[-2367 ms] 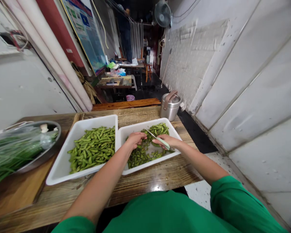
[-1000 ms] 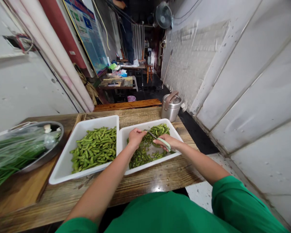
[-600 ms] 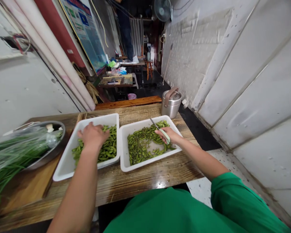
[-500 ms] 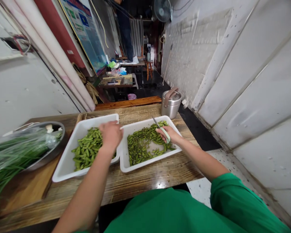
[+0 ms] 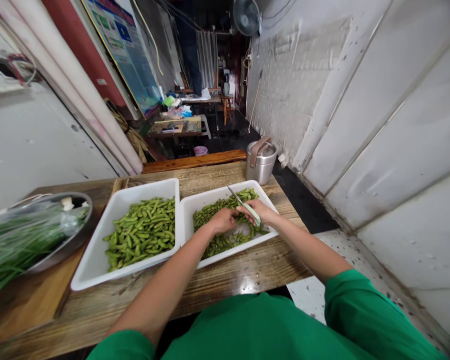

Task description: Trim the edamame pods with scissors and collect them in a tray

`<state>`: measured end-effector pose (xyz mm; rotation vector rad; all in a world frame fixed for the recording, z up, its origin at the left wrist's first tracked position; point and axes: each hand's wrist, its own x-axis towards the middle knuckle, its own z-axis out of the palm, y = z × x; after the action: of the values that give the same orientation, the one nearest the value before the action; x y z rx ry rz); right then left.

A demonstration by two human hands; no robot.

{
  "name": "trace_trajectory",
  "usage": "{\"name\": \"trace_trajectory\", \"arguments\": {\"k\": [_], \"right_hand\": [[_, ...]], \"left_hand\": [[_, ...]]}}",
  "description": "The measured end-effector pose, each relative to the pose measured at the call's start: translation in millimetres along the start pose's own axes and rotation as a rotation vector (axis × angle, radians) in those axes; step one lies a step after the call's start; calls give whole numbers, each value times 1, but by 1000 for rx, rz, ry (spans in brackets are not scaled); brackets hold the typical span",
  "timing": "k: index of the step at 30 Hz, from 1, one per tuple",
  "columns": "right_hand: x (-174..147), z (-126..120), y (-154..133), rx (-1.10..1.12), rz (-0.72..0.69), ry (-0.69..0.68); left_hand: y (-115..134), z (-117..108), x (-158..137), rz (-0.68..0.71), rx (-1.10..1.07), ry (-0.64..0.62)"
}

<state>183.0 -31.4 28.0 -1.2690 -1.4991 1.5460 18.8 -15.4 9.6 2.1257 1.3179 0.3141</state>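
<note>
My right hand (image 5: pixel 261 210) is closed around scissors (image 5: pixel 252 214) with pale green handles, their blades pointing up and left over the right white tray (image 5: pixel 217 260). Close beside it, my left hand (image 5: pixel 223 220) has its fingers curled together above the same tray; whatever they pinch is hidden. Small green edamame pods (image 5: pixel 219 244) and trimmed bits lie in this tray around a bare patch. The left white tray (image 5: pixel 93 250) holds a heap of larger, plump edamame pods (image 5: pixel 144 230).
Both trays rest on a wooden table (image 5: pixel 164 295). A metal pot with a brown handle (image 5: pixel 261 162) stands at the far right corner. Leafy greens in plastic (image 5: pixel 29 235) fill a metal bowl (image 5: pixel 87 202) at left, beside a wooden board (image 5: pixel 33 305). A white wall (image 5: pixel 408 125) runs along the right.
My left hand has moved from over the left tray rightward to the right tray, close to my right hand. The scissors stay in my right hand. The view has shifted slightly.
</note>
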Motion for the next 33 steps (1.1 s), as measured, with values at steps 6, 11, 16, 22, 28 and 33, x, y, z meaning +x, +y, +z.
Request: {"name": "trace_trajectory", "arguments": {"k": [6, 11, 16, 22, 28, 33], "right_hand": [[0, 0, 5, -158, 45, -99], [-5, 1, 4, -171, 34, -205], [-7, 3, 2, -221, 2, -196], [-7, 2, 4, -238, -18, -182], [-8, 1, 4, -221, 28, -201], [-9, 3, 4, -246, 22, -203]], "left_hand": [[-25, -22, -17, -103, -441, 119], [-25, -22, -22, -211, -793, 173], [-25, -24, -21, -207, -841, 209], [-32, -24, -19, -168, -757, 268], [-31, -24, -20, -169, -705, 246], [-31, -25, -21, -181, -668, 281]]}}
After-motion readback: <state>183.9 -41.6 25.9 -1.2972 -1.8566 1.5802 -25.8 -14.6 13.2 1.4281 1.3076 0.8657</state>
